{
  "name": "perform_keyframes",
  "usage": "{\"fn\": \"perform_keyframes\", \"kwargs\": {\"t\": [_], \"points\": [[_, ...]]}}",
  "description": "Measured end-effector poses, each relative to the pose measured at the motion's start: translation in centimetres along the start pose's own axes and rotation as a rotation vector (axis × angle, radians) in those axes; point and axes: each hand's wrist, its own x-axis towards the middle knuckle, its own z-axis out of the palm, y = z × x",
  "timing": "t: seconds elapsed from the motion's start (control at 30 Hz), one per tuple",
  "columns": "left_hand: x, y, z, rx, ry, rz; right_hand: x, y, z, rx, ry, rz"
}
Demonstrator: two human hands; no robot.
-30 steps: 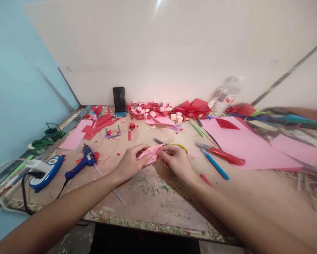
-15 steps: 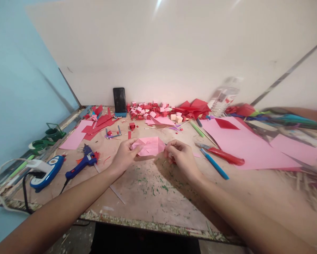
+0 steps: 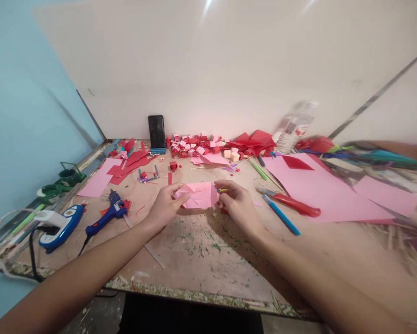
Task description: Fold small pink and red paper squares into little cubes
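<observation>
Pale wall point(image 3: 208, 69) stands behind a cluttered surface point(image 3: 201, 278), with small red and pink cubes point(image 3: 199, 147) heaped along its far side. Near the middle, the folded pink paper point(image 3: 203, 195) spans the space between both hands — a second ago it was bunched up, and now its creased face lies broad, which probably makes the folds easier to work. The left hand point(image 3: 166, 204) pinches its left end; the right hand point(image 3: 240, 206) has fingertips at the right edge — whether gripping, I cannot tell.
</observation>
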Motion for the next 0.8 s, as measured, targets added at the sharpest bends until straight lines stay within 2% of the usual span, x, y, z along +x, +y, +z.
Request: {"fn": "perform_keyframes", "kwargs": {"t": [0.2, 0.33, 0.43, 0.57, 0.7, 0.8], "points": [[0.1, -0.1, -0.1, 0.018, 0.043, -0.015, -0.5, -0.7, 0.1, 0.156, 0.026, -0.003], [0.1, -0.3, 0.0, -0.048, -0.012, -0.027, -0.4, -0.5, 0.2, 0.159, -0.143, -0.031], [0.1, -0.4, 0.0, -0.081, -0.022, -0.042, -0.1, 0.1, 0.2, 0.233, -0.221, 0.045], [0.5, -0.3, -0.2, -0.115, 0.001, -0.075, 0.2, 0.4, -0.1, 0.287, -0.178, 0.134], [1.0, -0.1, -0.6, -0.144, 0.103, -0.136, 0.4, 0.0, -0.4, 0.349, -0.127, 0.192], [1.2, -0.1, -0.8, -0.133, 0.155, -0.134, 0.5, -0.3, -0.5, 0.368, -0.144, 0.208]]}}
